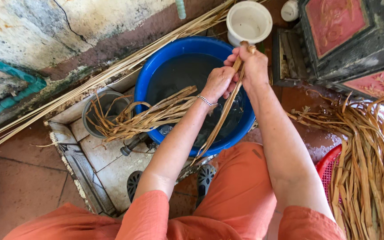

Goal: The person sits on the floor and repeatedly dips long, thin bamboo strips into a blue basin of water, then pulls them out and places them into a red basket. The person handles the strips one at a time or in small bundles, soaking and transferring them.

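Orange sleeves (152, 213) and orange trousers (238, 186) fill the bottom edge, with both bare forearms reaching up over a blue basin (156, 75) of dark water on the floor. Left hand (218, 82) (a thin chain bracelet (206, 101) at the wrist) is curled, its fingers pressed together around a long dried reed strip (222, 116) that slants from the hands down across the basin's near rim. Right hand (255, 64) sits just above it, fingers closed on the strip's upper end, touching the left hand. A bundle of wet strips (156, 115) lies over the basin's left rim, its ends trailing into a small grey bucket (95, 113) just beside it. Long straight reeds (90, 82) lean along the stained wall. A white pot (249, 21) stands just behind the basin. At the right, a heap of dry strips (370, 155) spills over a red basket (327, 166).
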`<move>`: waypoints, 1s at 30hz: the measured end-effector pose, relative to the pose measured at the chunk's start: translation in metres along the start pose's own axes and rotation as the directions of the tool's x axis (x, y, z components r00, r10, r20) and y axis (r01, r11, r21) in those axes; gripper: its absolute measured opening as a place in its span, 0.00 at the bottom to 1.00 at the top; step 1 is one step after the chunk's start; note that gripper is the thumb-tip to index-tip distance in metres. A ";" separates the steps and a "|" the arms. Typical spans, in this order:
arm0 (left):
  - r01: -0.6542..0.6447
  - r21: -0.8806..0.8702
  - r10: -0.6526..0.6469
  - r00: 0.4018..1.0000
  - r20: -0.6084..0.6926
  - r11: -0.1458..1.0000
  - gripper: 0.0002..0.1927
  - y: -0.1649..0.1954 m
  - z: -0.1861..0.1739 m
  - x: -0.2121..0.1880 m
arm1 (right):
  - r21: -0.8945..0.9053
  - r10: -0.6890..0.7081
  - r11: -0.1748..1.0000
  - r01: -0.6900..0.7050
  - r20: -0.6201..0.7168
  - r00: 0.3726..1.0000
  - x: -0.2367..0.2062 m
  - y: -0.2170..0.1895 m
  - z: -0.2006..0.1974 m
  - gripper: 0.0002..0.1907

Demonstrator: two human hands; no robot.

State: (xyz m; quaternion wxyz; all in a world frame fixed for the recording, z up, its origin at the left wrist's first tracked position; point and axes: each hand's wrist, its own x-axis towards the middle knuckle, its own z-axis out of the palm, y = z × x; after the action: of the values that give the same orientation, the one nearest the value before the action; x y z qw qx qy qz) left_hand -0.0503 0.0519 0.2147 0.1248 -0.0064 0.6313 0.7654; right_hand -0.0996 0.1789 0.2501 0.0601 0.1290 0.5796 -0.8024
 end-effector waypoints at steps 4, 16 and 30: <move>0.090 0.040 -0.091 0.995 0.032 0.995 0.19 -0.004 0.010 -0.019 | 0.082 0.025 0.997 -0.015 -0.129 0.991 0.021 0.002 -0.020 0.10; 0.133 0.119 -0.142 0.988 0.067 0.984 0.20 -0.005 0.018 -0.064 | 0.252 0.008 0.965 0.072 -0.303 0.953 0.047 0.010 -0.057 0.11; 0.042 0.206 -0.072 0.988 0.137 0.978 0.19 -0.035 -0.007 -0.109 | 0.291 0.019 0.949 0.124 -0.443 0.896 0.057 0.011 -0.098 0.13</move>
State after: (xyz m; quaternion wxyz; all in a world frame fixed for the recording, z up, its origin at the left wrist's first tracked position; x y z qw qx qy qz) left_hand 0.0609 0.0308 0.1980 0.1919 0.0435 0.6950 0.6916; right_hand -0.1380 0.2707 0.1950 -0.1157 0.2991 0.4473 -0.8349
